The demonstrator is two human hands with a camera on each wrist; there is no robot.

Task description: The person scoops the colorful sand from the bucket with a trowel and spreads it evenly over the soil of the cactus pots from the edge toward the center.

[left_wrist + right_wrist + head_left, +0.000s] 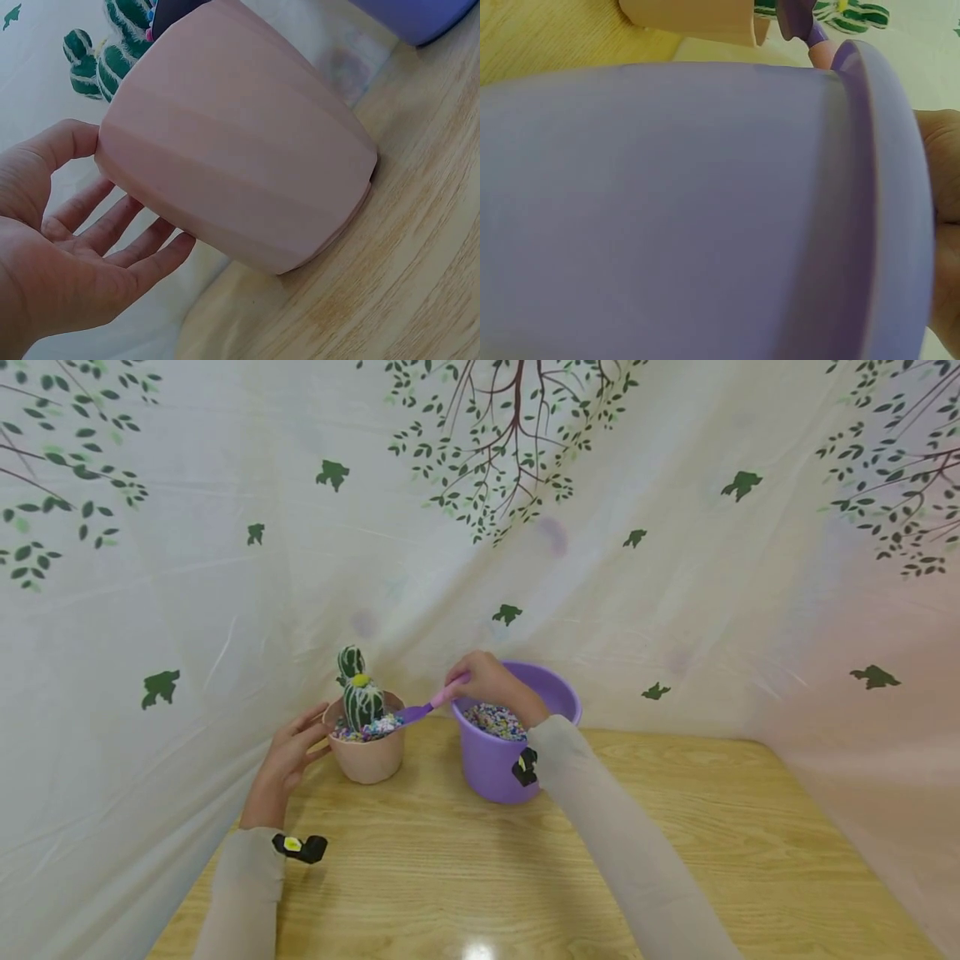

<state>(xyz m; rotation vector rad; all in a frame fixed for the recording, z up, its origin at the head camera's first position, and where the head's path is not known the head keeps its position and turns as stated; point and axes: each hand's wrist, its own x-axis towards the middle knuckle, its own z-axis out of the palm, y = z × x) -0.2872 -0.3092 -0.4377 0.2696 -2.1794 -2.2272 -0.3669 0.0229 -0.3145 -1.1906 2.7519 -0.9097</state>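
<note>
My right hand [495,683] grips the pink handle of a small trowel [448,692], reaching over the purple bucket [487,768]. The trowel's purple blade tips toward the right rim of a pale pink flower pot [367,763]. In the pot a green striped cactus [365,705] with a yellow flower stands among multicoloured pebbles [384,724]. Against the pot's left side rest the thumb and fingertips of my left hand [288,760]; the left wrist view shows them spread along the pot wall [232,142]. The bucket wall [675,210] hides most of my right hand in the right wrist view.
More multicoloured pebbles [491,720] lie inside the bucket. Both containers stand near the back of a wooden table [420,868]. A pale curtain [660,602] printed with leaves and birds hangs close behind and along both sides.
</note>
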